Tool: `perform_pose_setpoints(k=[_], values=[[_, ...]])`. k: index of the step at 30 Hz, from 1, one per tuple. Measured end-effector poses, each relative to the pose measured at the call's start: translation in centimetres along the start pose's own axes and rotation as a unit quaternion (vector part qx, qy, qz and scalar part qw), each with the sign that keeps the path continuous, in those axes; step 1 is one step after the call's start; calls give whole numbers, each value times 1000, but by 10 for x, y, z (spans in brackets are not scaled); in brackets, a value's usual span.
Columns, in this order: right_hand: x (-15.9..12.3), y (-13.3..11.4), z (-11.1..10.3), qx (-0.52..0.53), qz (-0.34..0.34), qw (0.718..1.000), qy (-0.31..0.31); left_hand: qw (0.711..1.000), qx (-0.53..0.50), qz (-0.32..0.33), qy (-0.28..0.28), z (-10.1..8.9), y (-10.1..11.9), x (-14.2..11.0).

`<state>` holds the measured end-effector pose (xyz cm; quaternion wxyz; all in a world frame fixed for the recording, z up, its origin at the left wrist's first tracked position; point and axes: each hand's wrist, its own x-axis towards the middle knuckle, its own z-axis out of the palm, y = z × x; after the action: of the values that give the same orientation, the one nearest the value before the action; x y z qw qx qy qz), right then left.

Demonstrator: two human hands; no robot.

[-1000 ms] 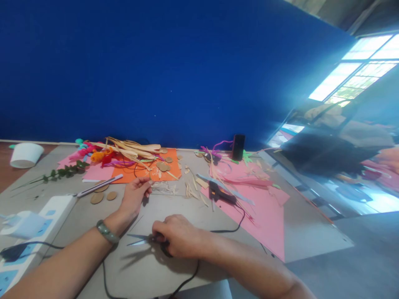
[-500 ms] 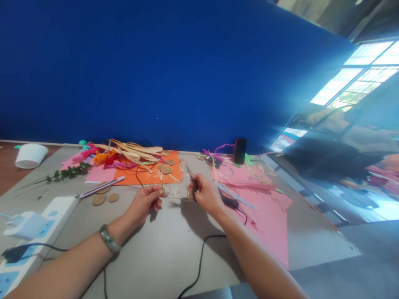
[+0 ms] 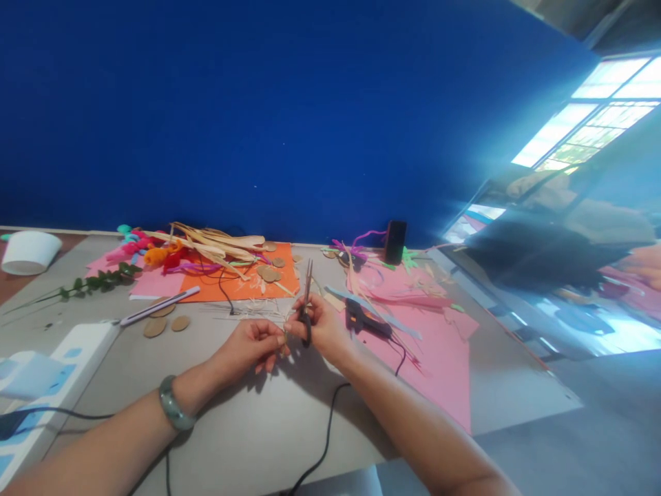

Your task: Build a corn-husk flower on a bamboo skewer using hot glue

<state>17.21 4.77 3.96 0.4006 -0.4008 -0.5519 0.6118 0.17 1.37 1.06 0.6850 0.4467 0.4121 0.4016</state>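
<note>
My left hand (image 3: 253, 349), with a green bangle (image 3: 174, 404) on its wrist, is closed, its thumb and forefinger pinching a small pale piece too fine to make out. Right beside it, my right hand (image 3: 324, 329) is wrapped around dark-handled scissors (image 3: 308, 282), whose blades point up and away, nearly together. The fingertips of both hands meet at the small piece. Thin pale strips and fibres (image 3: 253, 310) lie just behind the hands, in front of an orange sheet (image 3: 206, 291). A black glue gun (image 3: 368, 320) rests to the right of my right hand.
Raffia strips (image 3: 222, 242) and fuzzy coloured stems (image 3: 158, 256) lie at the back left. Nearer are wooden discs (image 3: 155, 327), a utility knife (image 3: 160, 305) and a power strip (image 3: 85, 365). Pink paper (image 3: 438, 379) covers the right side; a phone (image 3: 395, 242) stands against the blue wall.
My right hand has carried the scissors from the near table up and around to my left hand, turning the blades from leftward to upward. My left hand has shifted right and slightly nearer.
</note>
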Motion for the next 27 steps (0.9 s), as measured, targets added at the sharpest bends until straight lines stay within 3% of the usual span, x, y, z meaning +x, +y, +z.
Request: perform_pose_setpoints(k=[8, 11, 17, 27], values=[[-1, -1, 2, 3, 7, 1000, 7, 1000, 23, 14, -8, -3, 1, -1], [1, 0, 0, 2, 10, 1000, 7, 999, 3, 30, 14, -3, 1, 1], [1, 3, 0, 0, 31, 998, -50, 994, -5, 68, 87, -8, 0, 6], [1, 2, 0, -5, 26, 999, -28, 995, 0, 77, 67, -11, -4, 6]])
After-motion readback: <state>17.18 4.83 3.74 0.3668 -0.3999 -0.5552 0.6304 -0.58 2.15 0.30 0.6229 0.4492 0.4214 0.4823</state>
